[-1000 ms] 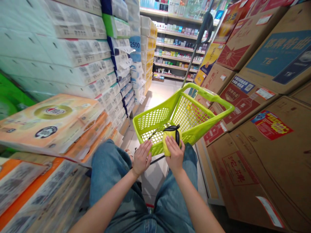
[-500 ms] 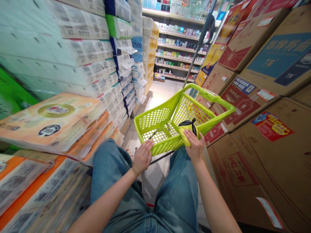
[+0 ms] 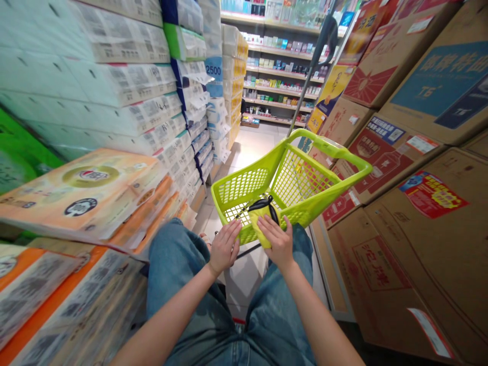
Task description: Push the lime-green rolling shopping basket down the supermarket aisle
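A lime-green plastic basket [image 3: 244,185] with a lattice wall stands tilted in front of my knees. My left hand [image 3: 224,246] grips its near rim at the left corner, with the fingers over the edge. Against the near rim, my right hand [image 3: 276,240] presses a yellow cloth [image 3: 260,231] with black trim, the fingers lying over it. The black part [image 3: 261,203] of the cloth hangs over the basket's inside. The basket's handle [image 3: 335,148] points up to the right.
Stacked tissue packs [image 3: 145,81] line the left side, with an orange pack [image 3: 91,178] nearest. Cardboard boxes [image 3: 412,254] are piled on the right. A grey pole [image 3: 305,91] rises behind the basket. Stocked shelves [image 3: 282,71] stand at the back.
My right hand has slid left along the near rim with the yellow cloth, closer to my left hand. My left hand stays at the same corner.
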Motion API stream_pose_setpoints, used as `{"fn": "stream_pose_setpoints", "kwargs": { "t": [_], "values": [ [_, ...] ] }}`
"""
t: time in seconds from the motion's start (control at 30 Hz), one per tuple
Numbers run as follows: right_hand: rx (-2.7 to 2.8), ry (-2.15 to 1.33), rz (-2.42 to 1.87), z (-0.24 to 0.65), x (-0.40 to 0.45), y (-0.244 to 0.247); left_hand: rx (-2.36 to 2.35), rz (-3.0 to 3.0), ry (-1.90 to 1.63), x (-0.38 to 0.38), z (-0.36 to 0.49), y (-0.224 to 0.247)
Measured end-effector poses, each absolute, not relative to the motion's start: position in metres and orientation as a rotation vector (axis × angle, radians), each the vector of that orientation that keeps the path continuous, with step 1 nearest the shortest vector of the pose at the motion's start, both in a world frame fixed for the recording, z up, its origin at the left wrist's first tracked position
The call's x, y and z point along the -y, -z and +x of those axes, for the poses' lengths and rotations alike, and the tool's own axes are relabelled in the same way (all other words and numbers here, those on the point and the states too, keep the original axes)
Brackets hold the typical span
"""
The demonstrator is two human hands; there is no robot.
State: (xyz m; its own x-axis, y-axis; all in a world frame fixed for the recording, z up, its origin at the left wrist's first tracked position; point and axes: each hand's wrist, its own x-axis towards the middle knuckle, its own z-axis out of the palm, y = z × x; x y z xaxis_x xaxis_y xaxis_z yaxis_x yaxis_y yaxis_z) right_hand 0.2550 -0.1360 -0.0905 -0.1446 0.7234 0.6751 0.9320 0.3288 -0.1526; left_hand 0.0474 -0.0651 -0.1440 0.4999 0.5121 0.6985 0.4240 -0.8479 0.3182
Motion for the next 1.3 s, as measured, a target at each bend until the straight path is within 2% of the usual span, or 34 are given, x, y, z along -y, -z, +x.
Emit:
{"fn": "stream_pose_setpoints", "kwargs": {
  "t": [0.2, 0.47, 0.57, 0.7, 0.9, 1.03, 1.17, 1.3],
  "values": [
    [1.663, 0.568, -1.625, 0.335, 0.124, 0.079, -0.824, 2.621, -1.298, 0.067, 0.051, 0.143],
    [1.757, 0.376, -1.499, 0.212, 0.135, 0.093, -0.827, 2.617, -1.329, 0.069, 0.052, 0.146],
    [1.865, 0.372, -1.433, 0.198, 0.138, 0.098, -0.815, 2.633, -1.318, 0.067, 0.049, 0.145],
    [1.933, 0.431, -1.443, 0.254, 0.134, 0.091, -0.801, 2.657, -1.274, 0.065, 0.046, 0.142],
    [1.658, 0.586, -1.629, 0.33, 0.122, 0.079, -0.814, 2.64, -1.283, 0.066, 0.049, 0.142],
    [1.581, 0.56, -1.642, 0.282, 0.123, 0.088, -0.819, 2.629, -1.304, 0.068, 0.052, 0.146],
    [1.746, 0.381, -1.487, 0.209, 0.132, 0.098, -0.819, 2.646, -1.285, 0.068, 0.05, 0.147],
    [1.869, 0.347, -1.411, 0.196, 0.138, 0.096, -0.817, 2.667, -1.302, 0.066, 0.047, 0.146]
  ]
}}
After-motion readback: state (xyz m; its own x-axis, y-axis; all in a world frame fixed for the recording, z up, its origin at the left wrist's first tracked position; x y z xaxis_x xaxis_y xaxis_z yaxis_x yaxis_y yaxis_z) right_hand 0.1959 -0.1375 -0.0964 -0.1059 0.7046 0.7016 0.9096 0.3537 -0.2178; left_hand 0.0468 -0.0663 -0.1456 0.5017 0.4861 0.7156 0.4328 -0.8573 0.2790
